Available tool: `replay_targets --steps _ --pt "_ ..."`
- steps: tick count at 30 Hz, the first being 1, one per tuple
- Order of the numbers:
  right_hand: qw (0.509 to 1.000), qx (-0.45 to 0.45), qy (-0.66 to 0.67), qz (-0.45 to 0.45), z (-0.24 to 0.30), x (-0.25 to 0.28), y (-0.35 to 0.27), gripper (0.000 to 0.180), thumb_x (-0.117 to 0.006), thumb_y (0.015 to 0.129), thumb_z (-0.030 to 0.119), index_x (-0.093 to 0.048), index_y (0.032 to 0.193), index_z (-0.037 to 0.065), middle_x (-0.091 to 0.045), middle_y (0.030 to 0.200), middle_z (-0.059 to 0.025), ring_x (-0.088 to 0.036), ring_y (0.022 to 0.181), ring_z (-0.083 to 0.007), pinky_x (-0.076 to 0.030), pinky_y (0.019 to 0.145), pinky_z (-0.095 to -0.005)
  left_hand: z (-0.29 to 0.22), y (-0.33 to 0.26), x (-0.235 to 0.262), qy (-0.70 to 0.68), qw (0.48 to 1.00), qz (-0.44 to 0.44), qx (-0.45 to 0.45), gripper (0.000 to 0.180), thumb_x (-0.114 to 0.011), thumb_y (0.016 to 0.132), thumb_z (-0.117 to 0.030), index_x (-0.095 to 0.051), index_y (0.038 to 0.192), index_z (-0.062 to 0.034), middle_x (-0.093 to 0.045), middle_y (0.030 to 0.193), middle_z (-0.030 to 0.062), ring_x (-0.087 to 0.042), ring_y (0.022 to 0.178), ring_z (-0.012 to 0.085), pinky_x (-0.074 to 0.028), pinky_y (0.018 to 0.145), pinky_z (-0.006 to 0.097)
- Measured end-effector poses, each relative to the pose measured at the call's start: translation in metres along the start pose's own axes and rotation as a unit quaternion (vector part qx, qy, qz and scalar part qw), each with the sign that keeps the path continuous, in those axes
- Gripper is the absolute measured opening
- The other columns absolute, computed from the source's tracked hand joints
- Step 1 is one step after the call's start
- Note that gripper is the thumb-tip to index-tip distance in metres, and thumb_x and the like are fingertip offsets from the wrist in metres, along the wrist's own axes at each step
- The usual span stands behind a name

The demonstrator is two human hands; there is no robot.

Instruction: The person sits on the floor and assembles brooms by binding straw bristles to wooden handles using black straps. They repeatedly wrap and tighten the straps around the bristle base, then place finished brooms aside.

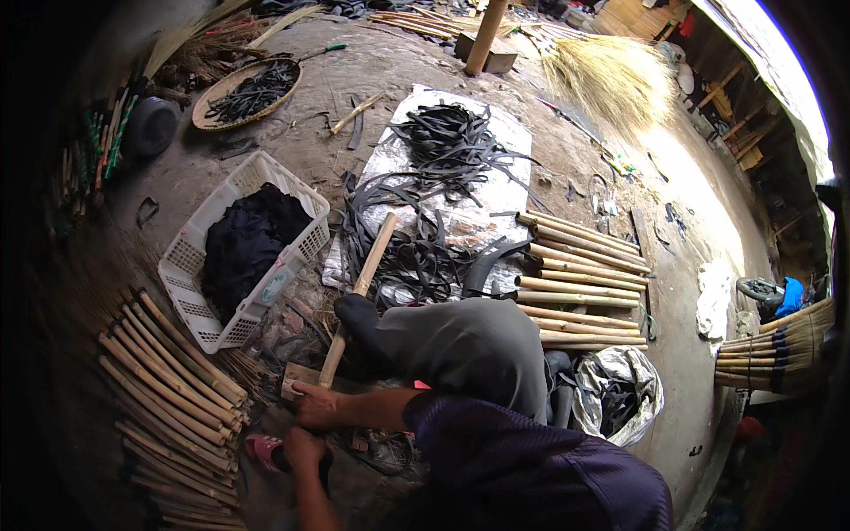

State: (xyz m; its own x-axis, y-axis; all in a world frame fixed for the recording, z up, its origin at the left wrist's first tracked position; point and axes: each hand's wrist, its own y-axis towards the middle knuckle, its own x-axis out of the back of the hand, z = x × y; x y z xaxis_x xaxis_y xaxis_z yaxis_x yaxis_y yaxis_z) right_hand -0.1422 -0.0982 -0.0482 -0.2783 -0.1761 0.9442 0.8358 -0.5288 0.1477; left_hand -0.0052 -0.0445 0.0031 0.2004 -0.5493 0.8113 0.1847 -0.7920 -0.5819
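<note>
A bamboo stick [359, 296] slants up from the wooden block [296, 379], crossing beside the dark boot on my bent leg. My right hand [317, 408] reaches in from the right with bent fingers, against the block and near the stick's lower end. What those fingers grip is hidden. Just below it, my left hand [305, 450] is closed, its knuckles up, and anything inside it cannot be made out. A pink sandal [261, 451] is on the foot beside my left hand.
Bamboo sticks [177, 380] lie stacked at left, others [584, 283] at right. Black strips [447, 142] cover a white sheet [505, 133]. Around stand a white crate [243, 327] of dark cloth, a sack [651, 389], a shallow basket [212, 111] and broom straw [611, 75].
</note>
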Motion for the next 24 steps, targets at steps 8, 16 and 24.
replay_targets --steps 8,16,24 --pt "0.994 0.031 -0.105 0.022 -0.001 -0.008 0.011 0.008 -0.069 0.072 0.026 -0.072 0.075 0.019 -0.073 0.086 -0.0016 -0.068 0.087 -0.0185 -0.033 0.101 -0.0464 -0.002 -0.007 -0.007 -0.037 0.997 -0.070 -0.011 0.032 -0.080 0.071 -0.028 -0.075 0.082 0.0016 -0.073 0.090 0.0269 -0.072 0.093 0.0438 -0.057 0.080 0.050" --pt "0.999 0.016 -0.023 0.030 -0.002 -0.015 0.007 0.009 -0.069 0.074 0.027 -0.074 0.071 0.020 -0.073 0.077 -0.0027 -0.070 0.087 -0.0215 -0.031 0.106 -0.0510 0.008 0.020 0.010 -0.187 0.962 0.199 -0.031 0.030 -0.075 0.074 -0.024 -0.076 0.088 0.0026 -0.072 0.097 0.0284 -0.071 0.096 0.0428 -0.057 0.083 0.050" --pt "0.986 -0.004 -0.028 0.167 0.005 -0.001 0.014 0.019 -0.064 0.080 0.026 -0.080 0.087 0.019 -0.077 0.081 -0.0029 -0.074 0.090 -0.0213 -0.021 0.119 -0.0503 0.008 -0.016 -0.023 0.040 0.990 -0.111 -0.073 0.010 -0.071 0.077 -0.013 -0.077 0.081 -0.0050 -0.075 0.091 0.0210 -0.075 0.086 0.0384 -0.059 0.076 0.047"
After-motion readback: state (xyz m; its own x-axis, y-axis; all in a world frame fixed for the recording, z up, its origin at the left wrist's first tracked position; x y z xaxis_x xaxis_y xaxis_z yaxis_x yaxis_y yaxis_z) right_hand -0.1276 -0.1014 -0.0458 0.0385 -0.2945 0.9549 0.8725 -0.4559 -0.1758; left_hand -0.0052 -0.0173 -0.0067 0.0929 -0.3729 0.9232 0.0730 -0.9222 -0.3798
